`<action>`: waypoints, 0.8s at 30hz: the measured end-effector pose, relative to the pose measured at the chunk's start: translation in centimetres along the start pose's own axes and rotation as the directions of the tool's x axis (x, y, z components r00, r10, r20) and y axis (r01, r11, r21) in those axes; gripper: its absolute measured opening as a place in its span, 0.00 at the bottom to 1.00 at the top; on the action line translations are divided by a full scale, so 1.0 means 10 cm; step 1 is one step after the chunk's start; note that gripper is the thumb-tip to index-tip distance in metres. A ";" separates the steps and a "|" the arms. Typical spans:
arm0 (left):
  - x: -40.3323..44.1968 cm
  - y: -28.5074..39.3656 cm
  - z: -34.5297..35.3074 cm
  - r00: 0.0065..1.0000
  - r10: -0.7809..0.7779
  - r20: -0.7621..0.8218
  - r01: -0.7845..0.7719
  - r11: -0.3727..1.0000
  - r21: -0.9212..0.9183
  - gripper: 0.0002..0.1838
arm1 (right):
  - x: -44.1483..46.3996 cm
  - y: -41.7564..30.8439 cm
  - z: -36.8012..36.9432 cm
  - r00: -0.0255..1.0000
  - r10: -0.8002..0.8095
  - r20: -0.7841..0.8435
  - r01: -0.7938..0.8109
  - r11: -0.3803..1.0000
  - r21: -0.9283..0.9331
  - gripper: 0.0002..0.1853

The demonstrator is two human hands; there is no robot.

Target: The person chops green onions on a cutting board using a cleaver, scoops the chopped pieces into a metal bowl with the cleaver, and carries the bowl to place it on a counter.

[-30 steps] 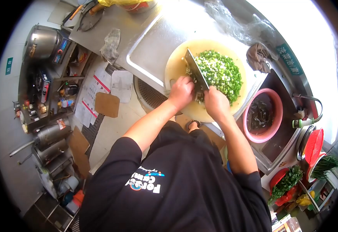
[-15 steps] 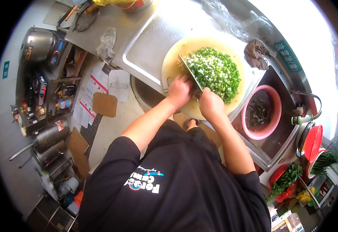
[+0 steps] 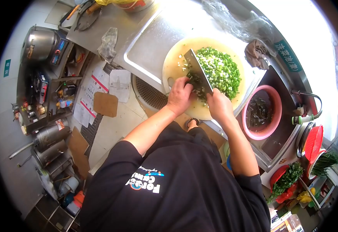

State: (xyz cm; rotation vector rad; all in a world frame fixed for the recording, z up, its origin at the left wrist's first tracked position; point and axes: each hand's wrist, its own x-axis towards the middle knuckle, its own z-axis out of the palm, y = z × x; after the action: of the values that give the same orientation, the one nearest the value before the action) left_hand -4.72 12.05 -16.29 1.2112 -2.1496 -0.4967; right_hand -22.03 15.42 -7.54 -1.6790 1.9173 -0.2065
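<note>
My right hand [image 3: 220,105] is wrapped around the handle end of a cleaver [image 3: 198,69], whose broad blade is tilted over a round yellowish cutting board [image 3: 171,58]. A large heap of chopped scallions [image 3: 221,73] lies right of the blade, green with white bits. My left hand [image 3: 179,96] is on the blade's left side, its fingers curled together beside dark green pieces. Whatever those fingertips hold is hidden. A few loose bits are scattered on the board's left part.
The board rests on a metal counter [image 3: 149,36]. Right of it, a pink basin [image 3: 276,102] with dark contents sits in a sink beside a faucet [image 3: 316,101]. A brown rag [image 3: 256,54] and clear plastic [image 3: 234,21] lie behind. Red baskets [image 3: 313,142] and leafy greens [image 3: 289,181] stand lower right.
The cleaver has shifted right and now leans, showing more of its blade face. My right hand has moved slightly right and down; dark green pieces show between my left hand and the blade.
</note>
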 end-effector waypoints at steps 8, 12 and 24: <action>0.03 -0.06 0.00 0.998 -0.062 0.028 0.065 0.990 -0.125 0.10 | -0.39 -0.19 -0.29 0.987 0.078 0.143 -0.066 0.994 -0.084 0.08; 0.09 -0.09 -0.03 0.997 -0.018 0.073 0.028 0.990 -0.135 0.08 | -0.33 -0.18 -0.16 0.972 0.116 0.204 -0.079 0.980 -0.184 0.05; 0.04 -0.11 0.03 1.000 -0.004 0.004 0.004 0.992 -0.123 0.04 | -0.08 -0.15 -0.09 0.997 0.008 0.080 0.000 0.995 -0.097 0.06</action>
State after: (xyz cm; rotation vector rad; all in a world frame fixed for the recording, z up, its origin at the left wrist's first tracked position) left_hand -4.39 11.13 -17.04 1.1475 -2.0874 -0.6235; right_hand -21.13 15.67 -5.83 -1.7191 1.8984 -0.0437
